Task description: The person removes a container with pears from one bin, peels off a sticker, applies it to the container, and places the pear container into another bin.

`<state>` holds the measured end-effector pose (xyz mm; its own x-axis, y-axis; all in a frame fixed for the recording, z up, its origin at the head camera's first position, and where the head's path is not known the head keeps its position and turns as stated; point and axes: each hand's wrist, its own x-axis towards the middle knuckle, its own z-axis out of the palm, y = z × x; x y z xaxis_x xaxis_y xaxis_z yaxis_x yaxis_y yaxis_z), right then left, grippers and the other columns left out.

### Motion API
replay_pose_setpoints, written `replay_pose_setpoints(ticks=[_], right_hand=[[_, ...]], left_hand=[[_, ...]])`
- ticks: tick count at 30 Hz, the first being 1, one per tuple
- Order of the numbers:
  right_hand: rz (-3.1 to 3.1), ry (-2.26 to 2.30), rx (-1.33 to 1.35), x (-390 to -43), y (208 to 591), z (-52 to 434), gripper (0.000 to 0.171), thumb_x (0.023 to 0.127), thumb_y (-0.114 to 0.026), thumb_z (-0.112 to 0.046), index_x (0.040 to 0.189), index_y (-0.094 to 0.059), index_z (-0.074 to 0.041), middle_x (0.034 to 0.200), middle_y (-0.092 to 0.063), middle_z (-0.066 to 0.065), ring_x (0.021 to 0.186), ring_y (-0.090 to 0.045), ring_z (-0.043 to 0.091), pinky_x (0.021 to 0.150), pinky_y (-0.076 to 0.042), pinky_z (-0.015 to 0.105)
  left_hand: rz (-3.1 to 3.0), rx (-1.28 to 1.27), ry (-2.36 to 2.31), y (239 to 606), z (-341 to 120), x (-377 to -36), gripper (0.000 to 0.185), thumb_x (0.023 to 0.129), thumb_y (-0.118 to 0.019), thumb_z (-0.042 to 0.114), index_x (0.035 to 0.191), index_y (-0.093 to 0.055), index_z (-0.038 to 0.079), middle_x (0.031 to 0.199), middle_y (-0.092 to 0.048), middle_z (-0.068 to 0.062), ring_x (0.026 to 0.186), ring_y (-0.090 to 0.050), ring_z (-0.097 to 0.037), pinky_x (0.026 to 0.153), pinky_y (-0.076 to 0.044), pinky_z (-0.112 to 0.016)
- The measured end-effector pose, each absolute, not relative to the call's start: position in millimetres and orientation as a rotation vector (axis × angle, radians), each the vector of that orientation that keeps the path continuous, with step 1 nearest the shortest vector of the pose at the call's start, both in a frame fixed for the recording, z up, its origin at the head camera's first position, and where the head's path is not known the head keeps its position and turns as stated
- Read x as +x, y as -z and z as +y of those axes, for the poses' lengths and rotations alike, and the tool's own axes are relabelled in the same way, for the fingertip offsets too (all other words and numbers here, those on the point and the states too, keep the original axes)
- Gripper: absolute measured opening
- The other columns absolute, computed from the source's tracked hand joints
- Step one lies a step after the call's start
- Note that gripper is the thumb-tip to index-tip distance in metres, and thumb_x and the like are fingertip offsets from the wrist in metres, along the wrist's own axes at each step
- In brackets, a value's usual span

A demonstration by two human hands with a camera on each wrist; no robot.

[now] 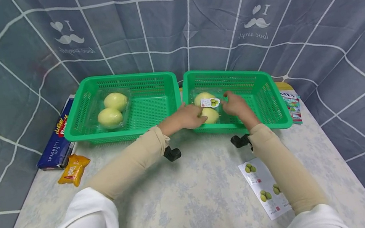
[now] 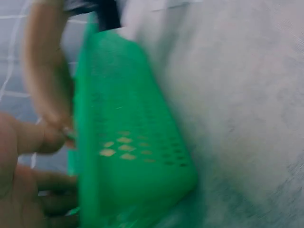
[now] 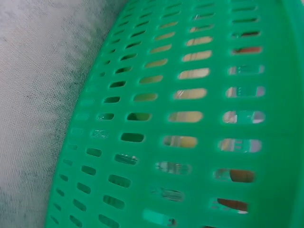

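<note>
Inside the right green basket (image 1: pixel 271 106) lies a clear plastic pack (image 1: pixel 219 93) with two pale yellow fruits (image 1: pixel 209 115). A white label (image 1: pixel 210 103) with a fruit picture sits across its top. My left hand (image 1: pixel 188 117) reaches over the basket's left end and grips the pack's left side, thumb over the front fruit. At the pack's right edge my right hand (image 1: pixel 237 106) holds it with bent fingers, their tips partly hidden. The left wrist view, blurred, shows the left hand (image 2: pixel 33 175) at the basket rim. Through the slots, the right wrist view shows yellow fruit (image 3: pixel 190 95).
A left green basket (image 1: pixel 157 131) holds another clear pack with two yellow fruits (image 1: pixel 110 117). Beside it are a blue spaghetti box (image 1: pixel 50 152) and an orange packet (image 1: pixel 74 170). A label sheet (image 1: pixel 261 184) lies under the right forearm; a colourful packet (image 1: pixel 294 109) stands far right.
</note>
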<state>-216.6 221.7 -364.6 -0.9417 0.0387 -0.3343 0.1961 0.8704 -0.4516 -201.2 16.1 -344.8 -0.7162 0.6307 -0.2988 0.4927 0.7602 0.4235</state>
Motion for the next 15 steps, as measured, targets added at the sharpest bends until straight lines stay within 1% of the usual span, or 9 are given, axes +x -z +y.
replay_pose_setpoints(ticks=[1,2,4,5,6,8,10,12,15], right_hand=[[2.742,0.676,0.145,-214.6,363.8,221.7,0.056,0.109,-0.036,-0.029,0.157,-0.025,-0.002,0.159,-0.033,0.027,0.144,-0.035,0.047,0.114,-0.037,0.061],[2.757,0.654,0.119,-212.3,362.7,221.3,0.058,0.109,-0.038,-0.029,0.157,-0.024,-0.001,0.160,-0.030,0.029,0.145,-0.033,0.048,0.115,-0.036,0.061],[2.793,0.623,0.069,-207.3,360.1,220.0,0.060,0.108,-0.041,-0.029,0.158,-0.023,0.001,0.160,-0.027,0.031,0.145,-0.031,0.050,0.116,-0.034,0.062],[2.814,0.612,0.047,-204.7,358.7,219.0,0.061,0.108,-0.042,-0.029,0.157,-0.024,0.001,0.160,-0.026,0.032,0.146,-0.030,0.050,0.116,-0.033,0.063],[2.834,0.595,0.027,-201.6,356.8,217.7,0.062,0.107,-0.044,-0.030,0.157,-0.025,0.002,0.160,-0.025,0.032,0.146,-0.030,0.050,0.116,-0.034,0.063],[2.865,0.537,-0.015,-194.5,352.0,214.6,0.063,0.107,-0.047,-0.031,0.156,-0.027,0.002,0.160,-0.023,0.032,0.146,-0.028,0.051,0.116,-0.034,0.064],[2.883,0.467,-0.063,-186.8,346.8,211.8,0.062,0.106,-0.049,-0.033,0.155,-0.031,0.001,0.159,-0.026,0.032,0.145,-0.030,0.051,0.113,-0.037,0.065],[2.891,0.402,-0.122,-178.7,341.3,208.5,0.062,0.105,-0.051,-0.035,0.154,-0.035,-0.001,0.159,-0.028,0.030,0.144,-0.031,0.052,0.110,-0.039,0.066],[2.894,0.353,-0.250,-166.3,333.2,202.5,0.061,0.104,-0.053,-0.037,0.153,-0.039,-0.003,0.158,-0.030,0.029,0.144,-0.033,0.051,0.108,-0.041,0.066]], left_hand=[[2.472,0.869,-0.477,341.3,11.3,-203.2,0.048,0.108,-0.042,0.035,0.137,-0.057,0.000,0.148,-0.053,-0.017,0.146,-0.042,-0.032,0.128,-0.020,-0.051],[2.411,0.874,-0.523,337.8,5.4,-204.9,0.051,0.108,-0.042,0.035,0.144,-0.052,0.000,0.149,-0.052,-0.017,0.147,-0.041,-0.031,0.127,-0.024,-0.049],[2.302,0.869,-0.640,331.2,-8.4,-208.1,0.055,0.108,-0.042,0.035,0.153,-0.041,0.004,0.159,-0.041,-0.013,0.151,-0.035,-0.030,0.124,-0.031,-0.046],[2.243,0.853,-0.703,328.5,-16.4,-209.8,0.055,0.108,-0.041,0.035,0.154,-0.039,0.006,0.161,-0.039,-0.012,0.152,-0.033,-0.029,0.123,-0.033,-0.046],[2.187,0.823,-0.777,325.9,-25.2,-211.5,0.055,0.108,-0.041,0.036,0.155,-0.038,0.008,0.162,-0.037,-0.011,0.153,-0.031,-0.028,0.124,-0.031,-0.047],[2.107,0.734,-0.915,320.6,-44.7,-215.0,0.054,0.108,-0.042,0.037,0.156,-0.037,0.012,0.162,-0.037,-0.009,0.153,-0.031,-0.028,0.124,-0.029,-0.049],[2.091,0.644,-1.005,317.3,-66.6,-219.7,0.054,0.108,-0.041,0.037,0.157,-0.036,0.014,0.162,-0.038,-0.010,0.152,-0.031,-0.030,0.124,-0.027,-0.054],[2.151,0.555,-1.036,315.8,-89.3,-225.0,0.055,0.109,-0.040,0.037,0.157,-0.034,0.013,0.161,-0.038,-0.014,0.150,-0.034,-0.033,0.123,-0.028,-0.056],[2.324,0.420,-0.994,319.0,-125.0,-232.1,0.056,0.109,-0.038,0.037,0.158,-0.030,0.010,0.162,-0.032,-0.020,0.149,-0.033,-0.040,0.120,-0.031,-0.060]])
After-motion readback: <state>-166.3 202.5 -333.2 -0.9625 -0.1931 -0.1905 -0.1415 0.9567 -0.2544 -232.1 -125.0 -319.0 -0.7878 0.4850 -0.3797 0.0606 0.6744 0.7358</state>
